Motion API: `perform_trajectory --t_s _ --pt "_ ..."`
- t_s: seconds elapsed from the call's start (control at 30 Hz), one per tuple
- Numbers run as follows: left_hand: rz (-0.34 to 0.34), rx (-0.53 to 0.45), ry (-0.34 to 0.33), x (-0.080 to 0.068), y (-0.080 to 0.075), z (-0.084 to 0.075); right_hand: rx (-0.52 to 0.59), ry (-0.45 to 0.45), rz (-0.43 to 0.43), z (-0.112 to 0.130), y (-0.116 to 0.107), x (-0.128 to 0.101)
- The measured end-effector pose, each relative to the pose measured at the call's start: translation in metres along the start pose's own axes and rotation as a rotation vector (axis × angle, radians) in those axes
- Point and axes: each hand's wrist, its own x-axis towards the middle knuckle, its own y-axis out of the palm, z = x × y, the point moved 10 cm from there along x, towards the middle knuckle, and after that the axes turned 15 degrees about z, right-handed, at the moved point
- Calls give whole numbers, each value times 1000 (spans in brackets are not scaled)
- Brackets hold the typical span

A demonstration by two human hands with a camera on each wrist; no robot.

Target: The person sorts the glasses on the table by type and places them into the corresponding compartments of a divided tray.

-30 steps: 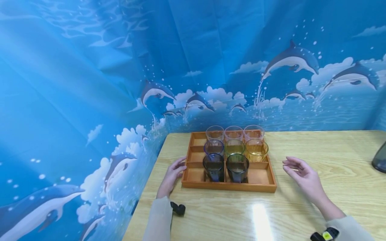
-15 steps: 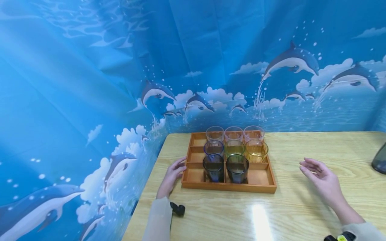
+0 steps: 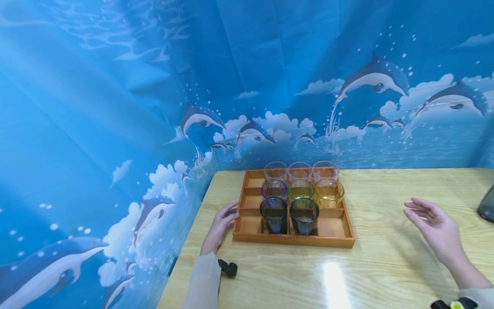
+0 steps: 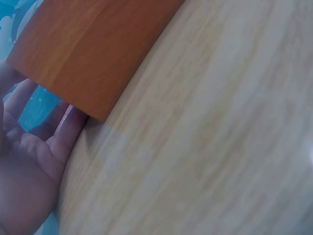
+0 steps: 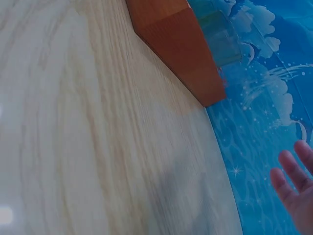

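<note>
Wooden tray (image 3: 339, 243), eight coloured glasses inside. Left hand (image 3: 221, 225): fingers relaxed, resting against tray's left wall. Right hand (image 3: 436, 229): spread wide, empty, well right of tray.

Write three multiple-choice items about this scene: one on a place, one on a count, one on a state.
1. Where does the left hand rest?
A. against the left side of the tray
B. inside a glass
C. on the dark object at the right edge

2. How many glasses stand in the tray?
A. five
B. eight
C. twelve

3. What is the state of the right hand?
A. gripping a glass
B. open, holding nothing
C. pressing on the tray

Answers:
1. A, since its fingers lie at the tray's left wall.
2. B, since there are three at the back, three in the middle and two dark glasses in front.
3. B, since its fingers are spread and it is well to the right of the tray, above the table.
</note>
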Motion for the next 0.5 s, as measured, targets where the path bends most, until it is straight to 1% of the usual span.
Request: perform_trajectory --t_s 0.23,0.33,0.37,0.43,0.5 --pt "1 -8 -4 1 -2 1 -6 11 -71 -5 -24 -6" --pt "3 -10 -9 1 -2 2 25 -12 -112 -8 -36 -9" --pt "2 -12 -11 1 -2 2 46 -24 -134 -12 -42 -9" --pt "0 -11 -11 1 -3 2 28 -22 -178 -23 -53 -11" --pt "-4 -8 -16 2 -4 2 1 -14 -233 -42 -68 -11"
